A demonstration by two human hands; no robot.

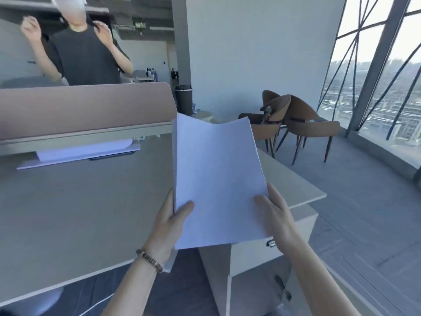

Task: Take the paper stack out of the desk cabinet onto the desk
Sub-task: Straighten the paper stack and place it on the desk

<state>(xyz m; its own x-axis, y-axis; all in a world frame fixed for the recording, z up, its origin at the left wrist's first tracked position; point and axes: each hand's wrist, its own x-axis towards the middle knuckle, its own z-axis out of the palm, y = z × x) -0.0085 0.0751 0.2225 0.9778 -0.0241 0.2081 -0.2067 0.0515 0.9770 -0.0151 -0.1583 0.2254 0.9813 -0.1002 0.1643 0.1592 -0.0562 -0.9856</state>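
Open office, window wall to the right. Paper stack (218,179) is up in the air over the tabletop (79,213) edge, above the cabinet (268,252). Left hand (169,226) and right hand (276,215) each pinch a near corner, thumbs on top. Risk: far end sags unsupported, sheets could fan out and slide off. Count: 1 held stack, 2 hands, 2 chairs (303,124), 1 other paper pile (84,152) by the divider.

Beige partition screen (84,108) stands along far edge of work surface. White sheets (84,151) lie flat at its foot, dark flat object partly under them. Person in dark T-shirt (84,55) stands behind partition, both arms raised. Dark cylindrical bin (183,98) beside white column (250,53). Two brown chairs (293,122) near window, one tucked close against other. Glass wall with crossing grey struts (373,65) on right; hazy city buildings beyond. Grey carpet floor (364,213).
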